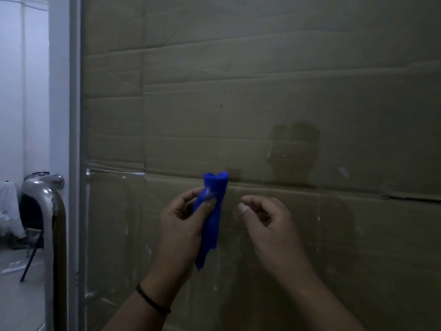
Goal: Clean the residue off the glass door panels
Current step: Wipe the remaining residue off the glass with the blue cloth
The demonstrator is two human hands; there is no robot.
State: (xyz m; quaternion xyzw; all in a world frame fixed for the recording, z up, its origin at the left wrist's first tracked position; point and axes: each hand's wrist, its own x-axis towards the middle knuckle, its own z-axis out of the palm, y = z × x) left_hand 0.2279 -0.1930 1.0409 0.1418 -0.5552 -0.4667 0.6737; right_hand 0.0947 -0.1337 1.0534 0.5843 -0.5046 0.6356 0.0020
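**Q:** Head view: report the glass door panel and its condition.

**A:** The glass door panel [262,103] fills most of the view. Brown cardboard [238,68] shows through it, creased in horizontal bands. Pale streaks and flecks of residue [343,172] are scattered over the lower half. A strip of clear tape [114,172] runs along the left edge at mid height.

**Q:** Left hand: position and grip?

**A:** The left hand [181,218] is raised in front of the lower centre of the panel. Its grip holds a blue cloth [212,211], folded into a narrow upright roll, with thumb and fingers curled round it. The top of the cloth stands above the fingers; the tail hangs below the palm. A dark band [152,301] sits on the left wrist.

**Q:** Right hand: position and grip?

**A:** The right hand [267,220] is just beside the cloth, apart from it. Its grip is narrow: thumb and forefinger are drawn close together and the other fingers are curled. Whether anything lies between them cannot be told.

**Q:** Surroundings?

**A:** A white door frame [75,139] borders the panel on the left. A curved metal door handle [47,211] stands beside it, with a lit room beyond.
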